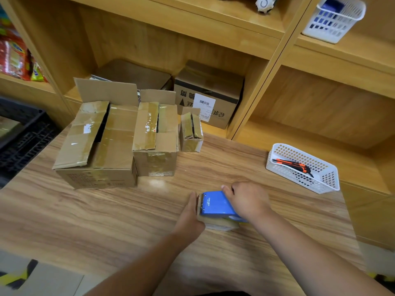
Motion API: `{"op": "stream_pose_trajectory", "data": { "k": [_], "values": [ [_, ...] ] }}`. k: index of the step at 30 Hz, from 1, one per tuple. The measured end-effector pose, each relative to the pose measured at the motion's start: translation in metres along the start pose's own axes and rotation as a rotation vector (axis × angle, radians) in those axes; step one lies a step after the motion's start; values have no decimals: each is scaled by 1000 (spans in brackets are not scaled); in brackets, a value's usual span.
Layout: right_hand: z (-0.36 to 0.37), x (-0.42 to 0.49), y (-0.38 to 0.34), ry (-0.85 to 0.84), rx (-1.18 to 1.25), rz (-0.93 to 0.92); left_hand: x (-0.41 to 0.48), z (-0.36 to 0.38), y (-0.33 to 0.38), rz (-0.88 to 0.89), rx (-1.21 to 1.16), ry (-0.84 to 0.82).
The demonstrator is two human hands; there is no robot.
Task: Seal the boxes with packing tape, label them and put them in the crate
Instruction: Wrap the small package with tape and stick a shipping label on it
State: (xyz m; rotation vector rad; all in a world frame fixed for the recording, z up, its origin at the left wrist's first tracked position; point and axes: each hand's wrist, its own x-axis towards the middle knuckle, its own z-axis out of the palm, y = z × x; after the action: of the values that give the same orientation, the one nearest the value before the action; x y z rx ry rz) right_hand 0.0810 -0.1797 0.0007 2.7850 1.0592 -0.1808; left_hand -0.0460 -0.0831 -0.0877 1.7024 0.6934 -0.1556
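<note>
Closest to us, our right hand [245,201] has its fingers curled over the blue tape dispenser [215,205], which sits on top of a flat box [220,226] on the table [106,221]. Our left hand [189,214] is flat, fingers straight, pressed against the box's left side and gripping nothing.

Our worry is that the box looks light and is only braced from one side. If we drag the dispenser sideways it'll probably skate off, and the tape will go on crooked or wrinkled. We can't see the blade end from here, so watch those left fingertips too.

Further back, the big box [100,146], middle box [156,142] and tiny box [191,133] sit in a row with their flaps popped open, so none of them looks sealed. The black crate [25,133] is off the table's left edge. On the right there's a white basket [329,180] with an orange knife [292,164] in it. A labelled carton [213,99] sits on the shelf behind.
</note>
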Motion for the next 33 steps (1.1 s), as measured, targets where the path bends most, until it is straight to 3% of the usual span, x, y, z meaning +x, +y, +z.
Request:
{"op": "stream_pose_trajectory", "data": {
  "k": [6,11,16,33],
  "values": [
    [-11,-5,6,-77,92,-5,13,-22,14,114,236,-111],
    [-23,-11,24,-235,91,-178,18,-30,20,194,465,-105],
    [-22,-20,39,-202,52,-321,23,-35,22,219,585,-115],
    [-14,-57,131,-249,111,-199,25,-64,18,185,750,-149]
  ]
}}
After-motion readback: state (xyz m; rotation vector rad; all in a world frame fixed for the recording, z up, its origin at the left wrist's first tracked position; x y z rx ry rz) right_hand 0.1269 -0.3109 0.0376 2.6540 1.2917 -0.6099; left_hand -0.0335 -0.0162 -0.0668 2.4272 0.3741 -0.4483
